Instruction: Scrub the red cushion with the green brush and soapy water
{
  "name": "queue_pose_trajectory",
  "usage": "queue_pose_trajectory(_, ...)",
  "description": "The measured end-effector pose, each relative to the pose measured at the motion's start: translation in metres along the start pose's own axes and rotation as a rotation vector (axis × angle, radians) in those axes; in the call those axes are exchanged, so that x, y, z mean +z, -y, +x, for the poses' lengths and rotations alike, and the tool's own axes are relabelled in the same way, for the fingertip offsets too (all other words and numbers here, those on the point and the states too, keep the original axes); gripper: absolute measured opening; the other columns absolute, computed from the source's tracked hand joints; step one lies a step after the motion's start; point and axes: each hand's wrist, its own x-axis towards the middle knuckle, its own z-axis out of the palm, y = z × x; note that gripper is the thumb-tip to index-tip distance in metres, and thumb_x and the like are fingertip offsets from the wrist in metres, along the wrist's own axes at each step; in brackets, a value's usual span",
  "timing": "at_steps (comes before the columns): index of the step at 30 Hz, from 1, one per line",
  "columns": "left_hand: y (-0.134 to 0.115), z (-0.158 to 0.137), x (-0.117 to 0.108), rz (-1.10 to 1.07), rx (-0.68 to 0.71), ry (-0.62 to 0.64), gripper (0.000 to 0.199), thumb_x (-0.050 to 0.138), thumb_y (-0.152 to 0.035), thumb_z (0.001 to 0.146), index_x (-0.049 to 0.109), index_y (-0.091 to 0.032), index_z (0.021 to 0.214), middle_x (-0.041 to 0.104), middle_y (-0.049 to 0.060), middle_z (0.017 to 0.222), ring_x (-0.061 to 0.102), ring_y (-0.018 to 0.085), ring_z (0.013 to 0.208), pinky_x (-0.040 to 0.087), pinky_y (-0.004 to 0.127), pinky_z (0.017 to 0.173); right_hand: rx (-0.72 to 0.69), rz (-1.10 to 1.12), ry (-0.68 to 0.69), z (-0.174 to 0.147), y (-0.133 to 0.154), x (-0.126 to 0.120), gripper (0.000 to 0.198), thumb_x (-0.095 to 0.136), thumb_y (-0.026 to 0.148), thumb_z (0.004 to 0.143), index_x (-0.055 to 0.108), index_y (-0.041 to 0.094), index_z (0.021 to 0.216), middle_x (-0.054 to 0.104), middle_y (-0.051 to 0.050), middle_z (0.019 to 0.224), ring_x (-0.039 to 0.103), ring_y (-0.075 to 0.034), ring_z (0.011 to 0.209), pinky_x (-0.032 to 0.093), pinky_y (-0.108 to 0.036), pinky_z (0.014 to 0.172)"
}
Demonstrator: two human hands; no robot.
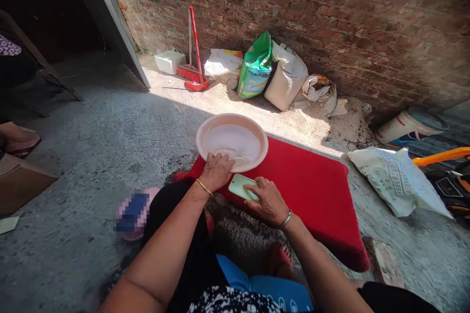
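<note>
My left hand (217,172) rests on the near rim of a pale pink basin (201,139), its fingers curled over the edge. Cloudy whitish water fills part of the basin. In my right hand (270,200) is a flat, pale-green scrubbing brush (239,186) with rounded corners and a small hole at one end; its underside is hidden. The brush is on the near edge of a thick red rug (308,178), just right of the basin. The basin stands at the rug's far left corner, partly over it.
Along the brick wall (348,29) are a red broom and dustpan (197,85), a green bag (256,68), a pale sack (288,80) and spilled grains. A white sack (398,181) lies right. A pink stool (149,205), a cardboard box (22,183) and another person's foot (18,139) are left.
</note>
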Motion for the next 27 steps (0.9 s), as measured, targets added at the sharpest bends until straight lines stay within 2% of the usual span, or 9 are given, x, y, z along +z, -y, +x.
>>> queue_pose_trajectory(2,0.001,0.0,0.0,-0.008,0.005,-0.002,0.026,0.05,-0.023,0.087,0.066,-0.019,0.107,0.066,0.012,0.104,0.056,0.03,0.103,0.035,0.046,0.086,-0.021,-0.028,0.07,0.013,0.015,0.003,0.044,0.062,0.047,0.086,0.061,0.029,0.127,0.056,-0.011,0.113,0.051,-0.024,0.099,0.038,-0.036,0.086)
queue_pose_trajectory(4,0.0,-0.001,0.0,-0.015,0.01,-0.01,0.026,0.048,-0.023,0.088,0.066,-0.019,0.107,0.065,0.013,0.105,0.056,0.03,0.104,0.034,0.047,0.087,-0.009,-0.048,0.134,0.007,0.011,0.002,0.045,0.064,0.042,0.085,0.06,0.031,0.128,0.056,-0.01,0.114,0.052,-0.024,0.1,0.038,-0.037,0.087)
queue_pose_trajectory(9,0.0,-0.004,0.003,-0.029,0.033,-0.027,0.025,0.046,-0.022,0.09,0.065,-0.018,0.106,0.065,0.013,0.103,0.056,0.029,0.103,0.034,0.046,0.086,0.197,-0.044,0.238,-0.078,-0.066,-0.019,0.04,0.062,0.039,0.084,0.064,0.031,0.123,0.059,-0.008,0.107,0.057,-0.023,0.093,0.041,-0.035,0.081)
queue_pose_trajectory(13,0.003,-0.006,0.006,-0.039,0.065,-0.045,0.024,0.049,-0.031,0.091,0.065,-0.018,0.105,0.065,0.013,0.102,0.055,0.029,0.102,0.033,0.046,0.085,0.361,-0.13,0.129,-0.125,-0.112,-0.041,0.037,0.06,0.041,0.083,0.068,0.029,0.116,0.061,-0.008,0.102,0.059,-0.023,0.088,0.044,-0.035,0.077)
queue_pose_trajectory(17,0.0,-0.004,0.002,-0.036,0.067,-0.049,0.027,0.052,-0.038,0.091,0.064,-0.02,0.107,0.066,0.01,0.101,0.056,0.029,0.099,0.033,0.045,0.083,0.24,-0.081,0.028,-0.08,-0.083,-0.035,0.038,0.06,0.04,0.084,0.066,0.028,0.119,0.06,-0.009,0.107,0.058,-0.023,0.094,0.043,-0.035,0.081)
queue_pose_trajectory(20,-0.005,-0.002,0.0,0.003,0.085,-0.06,0.023,0.05,-0.033,0.092,0.064,-0.021,0.107,0.067,0.008,0.098,0.057,0.028,0.096,0.033,0.043,0.082,0.136,-0.032,0.076,-0.019,-0.042,-0.021,0.041,0.064,0.036,0.083,0.064,0.028,0.123,0.059,-0.009,0.111,0.055,-0.023,0.097,0.04,-0.034,0.084)
queue_pose_trajectory(22,-0.008,-0.001,0.001,0.022,0.098,-0.076,0.022,0.049,-0.032,0.093,0.064,-0.021,0.106,0.067,0.007,0.095,0.058,0.027,0.094,0.034,0.042,0.081,0.101,-0.007,0.124,0.01,-0.032,-0.014,0.046,0.067,0.034,0.081,0.062,0.029,0.126,0.058,-0.009,0.115,0.054,-0.023,0.101,0.038,-0.035,0.086)
queue_pose_trajectory(24,-0.009,-0.001,0.003,0.037,0.11,-0.094,0.022,0.051,-0.031,0.092,0.064,-0.021,0.107,0.068,0.007,0.094,0.059,0.026,0.092,0.034,0.042,0.08,0.116,0.024,0.146,0.014,-0.045,-0.011,0.048,0.068,0.032,0.079,0.062,0.031,0.127,0.057,-0.009,0.12,0.053,-0.023,0.104,0.037,-0.035,0.088)
queue_pose_trajectory(27,-0.007,-0.001,0.009,0.06,0.138,-0.131,0.022,0.053,-0.028,0.091,0.064,-0.021,0.109,0.068,0.007,0.093,0.06,0.026,0.09,0.035,0.041,0.079,0.276,0.083,0.147,-0.03,-0.103,-0.016,0.05,0.068,0.025,0.076,0.063,0.03,0.125,0.057,-0.007,0.12,0.055,-0.022,0.104,0.038,-0.035,0.089)
